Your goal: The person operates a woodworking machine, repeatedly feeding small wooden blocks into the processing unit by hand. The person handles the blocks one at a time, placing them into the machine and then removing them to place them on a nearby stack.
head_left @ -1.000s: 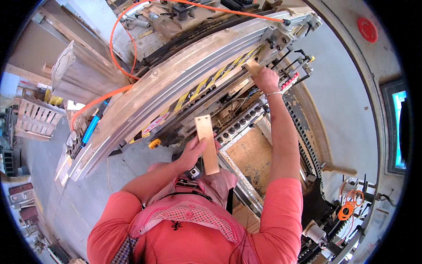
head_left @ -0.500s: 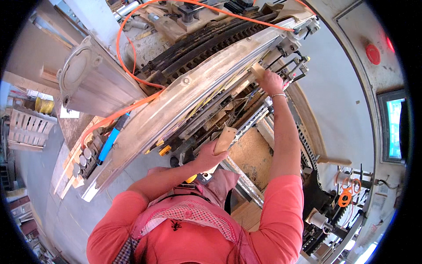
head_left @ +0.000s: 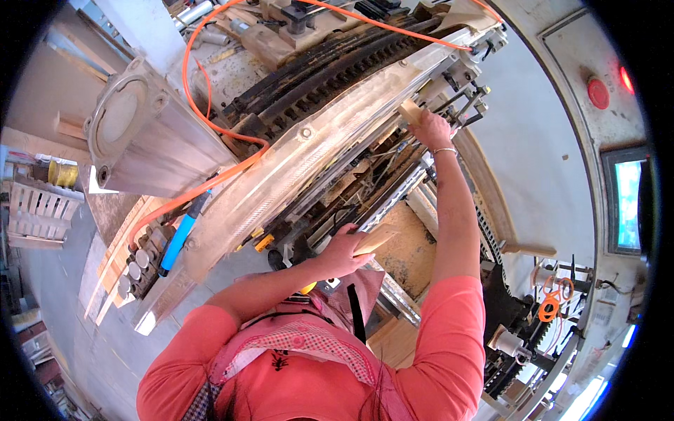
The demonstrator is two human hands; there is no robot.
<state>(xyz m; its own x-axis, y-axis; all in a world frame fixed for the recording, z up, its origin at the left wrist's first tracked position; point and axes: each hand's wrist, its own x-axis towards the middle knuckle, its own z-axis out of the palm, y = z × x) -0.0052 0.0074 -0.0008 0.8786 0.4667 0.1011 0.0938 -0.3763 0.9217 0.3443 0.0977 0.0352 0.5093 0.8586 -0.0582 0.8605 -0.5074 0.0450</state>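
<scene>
My left hand (head_left: 340, 255) is closed around a small flat wooden piece (head_left: 378, 238) in front of my body, low over the machine's frame. The piece points up and to the right, its far end slanting. With my arm stretched forward, my right hand (head_left: 430, 131) grips another wooden piece (head_left: 410, 110) at the far end of the machine's rail, beside the metal clamps (head_left: 460, 88). My fingers hide part of this piece, and I cannot tell whether it rests on the machine.
A long pale machine beam (head_left: 281, 151) runs diagonally across. Behind it lie an orange air hose (head_left: 186, 67) and a large metal cylinder (head_left: 151, 133). Sawdust (head_left: 400, 245) fills a bay between my arms. A red button (head_left: 597, 92) and a screen (head_left: 627, 203) are at right.
My left hand has turned, tipping its wooden piece from nearly upright to a lower slant toward the right. My right hand stays almost in place with its piece. The view has shifted slightly.
</scene>
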